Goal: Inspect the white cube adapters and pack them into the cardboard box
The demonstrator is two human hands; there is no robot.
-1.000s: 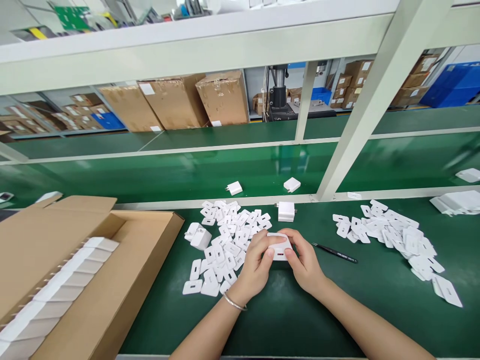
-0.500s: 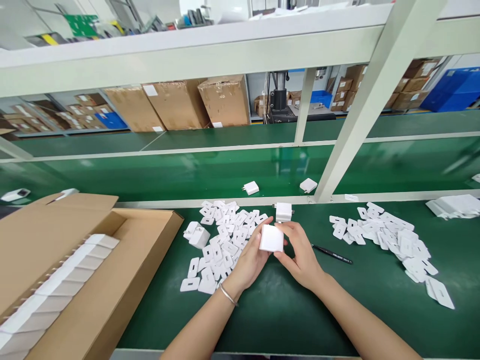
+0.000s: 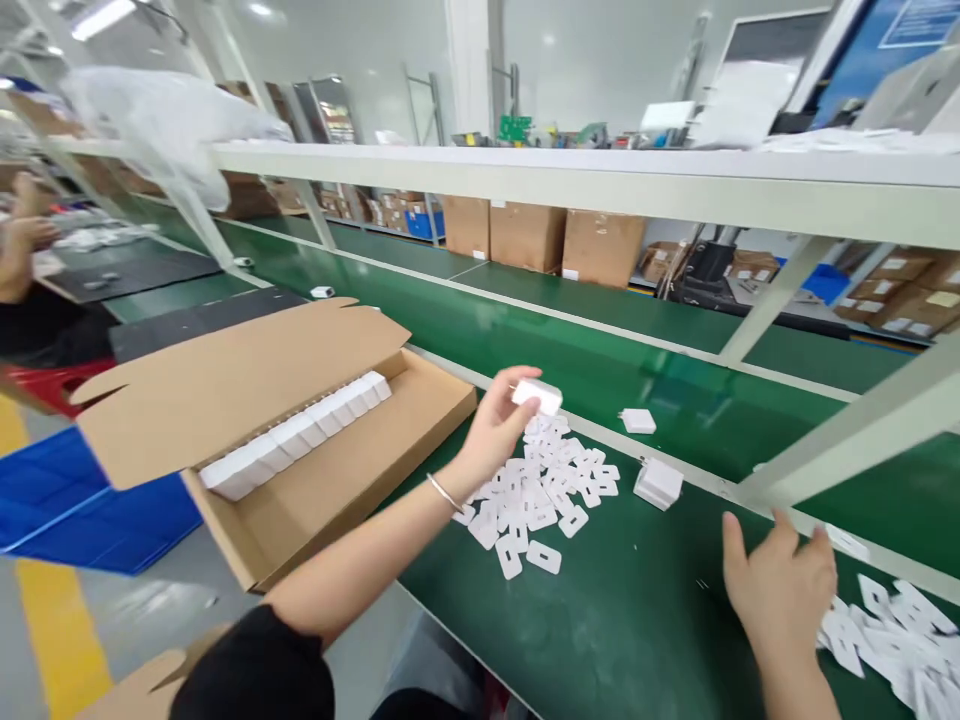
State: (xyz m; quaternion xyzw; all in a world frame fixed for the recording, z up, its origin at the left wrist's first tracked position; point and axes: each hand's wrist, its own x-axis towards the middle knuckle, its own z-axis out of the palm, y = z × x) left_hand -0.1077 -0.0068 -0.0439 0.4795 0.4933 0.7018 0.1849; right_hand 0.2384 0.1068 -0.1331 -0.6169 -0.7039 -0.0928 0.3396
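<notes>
A white charger plug [image 3: 543, 397] is pinched between the thumb and fingers of my left hand [image 3: 491, 425], raised over a heap of small white slotted plates [image 3: 544, 490]. To the right, my right hand [image 3: 784, 580] is over the green bench with fingers spread, holding nothing. Beside it lies another pile of white plates [image 3: 896, 640]. Between my hands, a white charger [image 3: 660, 483] rests on the bench; a second charger [image 3: 637, 421] lies behind it on the green strip. On my left, an open cardboard box [image 3: 442, 395] contains a row of white chargers [image 3: 300, 437].
A pale metal post [image 3: 855, 430] rises at the right, below a long shelf [image 3: 570, 185]. Large cartons [image 3: 525, 235] stand across the green line. A blue crate [image 3: 97, 510] is on the floor at left. At far left, a co-worker's arm [image 3: 19, 240] is visible.
My hands have parted: the left has carried a charger leftward and up, while the right has let go and moved right, fingers open. My view has swung left.
</notes>
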